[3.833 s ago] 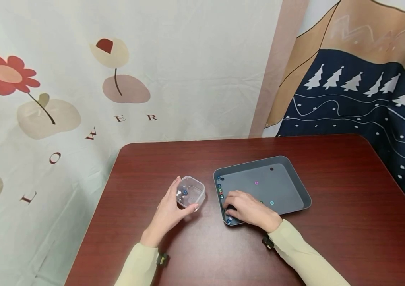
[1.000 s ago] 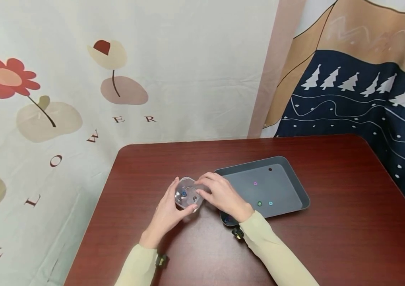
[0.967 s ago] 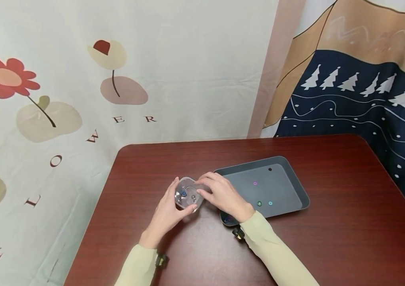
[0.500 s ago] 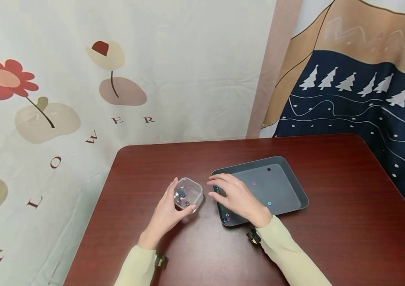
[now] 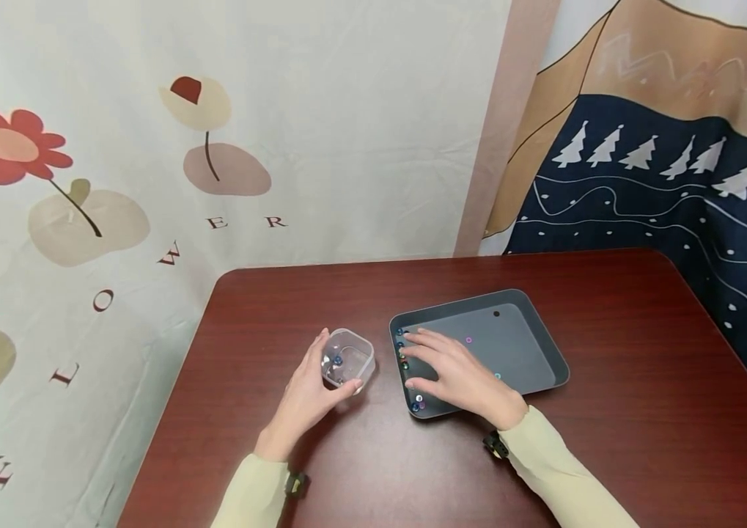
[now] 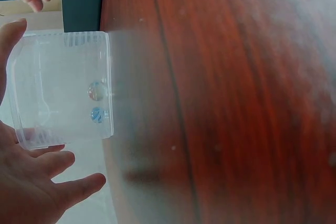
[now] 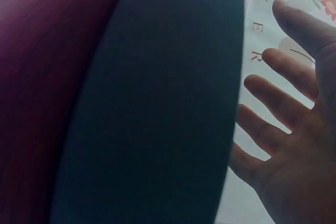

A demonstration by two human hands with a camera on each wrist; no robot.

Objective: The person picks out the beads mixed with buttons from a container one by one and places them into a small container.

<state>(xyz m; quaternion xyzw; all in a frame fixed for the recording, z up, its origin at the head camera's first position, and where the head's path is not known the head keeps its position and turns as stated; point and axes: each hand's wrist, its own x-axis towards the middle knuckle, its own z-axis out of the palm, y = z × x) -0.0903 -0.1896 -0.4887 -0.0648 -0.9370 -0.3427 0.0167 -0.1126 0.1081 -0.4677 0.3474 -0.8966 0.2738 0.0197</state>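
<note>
My left hand [image 5: 310, 392] holds a small clear plastic box [image 5: 363, 363] by its sides, thumb on the near side and fingers on the far side. Through its wall in the left wrist view I see a blue marble [image 6: 97, 114] and a clear marble with a coloured core [image 6: 96, 91]. Over the left part of a grey tray [image 5: 531, 359] is my right hand [image 5: 462, 378], fingers spread and holding nothing. Several marbles [image 5: 405, 365] lie along the tray's left wall, and a few more sit in its near left corner. The hand hides part of the tray floor.
A pink ring [image 5: 468, 339], a light blue ring [image 5: 498, 376] and a dark round spot [image 5: 496, 314] show on the tray floor. Box and tray are side by side over the brown table [image 5: 267, 308]. A printed curtain [image 5: 360, 147] hangs behind the far edge.
My right hand has moved from the box back right over the tray. A second marble is in the box, where one showed 3.8 seconds ago. My left hand stays almost still.
</note>
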